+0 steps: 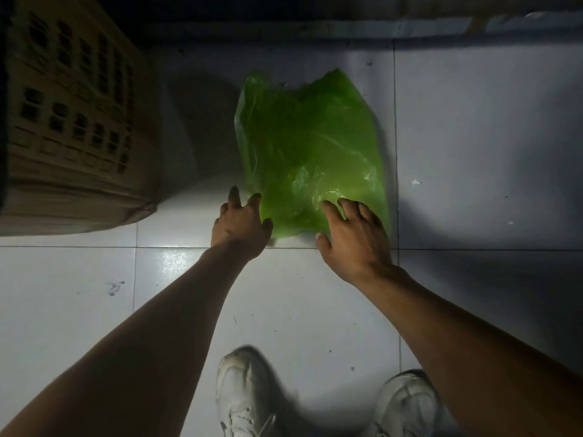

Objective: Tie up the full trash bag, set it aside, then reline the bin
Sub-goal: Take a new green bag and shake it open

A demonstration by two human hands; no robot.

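Both hands, left hand [241, 227] and right hand [353, 238], fingers spread, grasping nothing, at near edge of flat green bag [310, 152], frame centre. Thin film: may slip or tear under careless pinch.

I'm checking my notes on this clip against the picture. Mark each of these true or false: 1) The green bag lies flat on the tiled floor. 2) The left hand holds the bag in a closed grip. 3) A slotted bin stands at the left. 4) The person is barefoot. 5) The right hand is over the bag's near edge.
1) The green bag lies flat on the tiled floor: true.
2) The left hand holds it in a closed grip: false. Its fingers are spread open beside the bag's near left corner.
3) A slotted bin stands at the left: true.
4) Barefoot: false. White shoes show at the bottom.
5) The right hand is over the bag's near edge: true, fingers spread.
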